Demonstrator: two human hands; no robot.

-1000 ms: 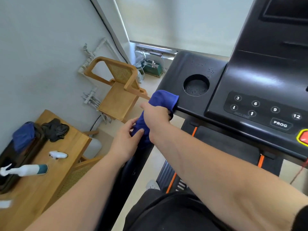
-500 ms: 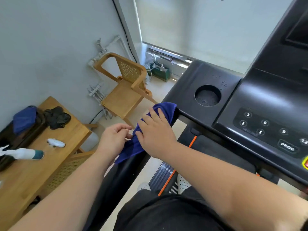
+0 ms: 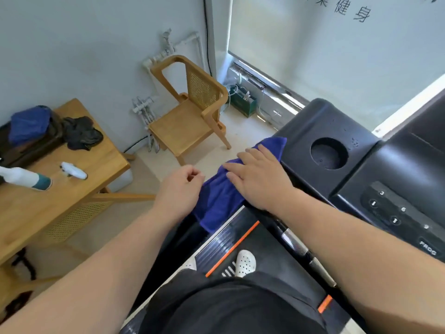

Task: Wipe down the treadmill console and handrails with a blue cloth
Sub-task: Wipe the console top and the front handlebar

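Black handrail (image 3: 178,239) lies under blue cloth (image 3: 216,201); right hand (image 3: 260,179) presses flat-fingered; left hand (image 3: 179,189) curls beside, grip unclear; best press evenly along it.

The right hand (image 3: 260,180) lies flat, fingers straight, forearm stretched forward; the left hand (image 3: 179,189) beside it has curled fingers.

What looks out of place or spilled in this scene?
The spray bottle lies on its side on the wooden table; small droplets speckle the treadmill console beside the cup holder.
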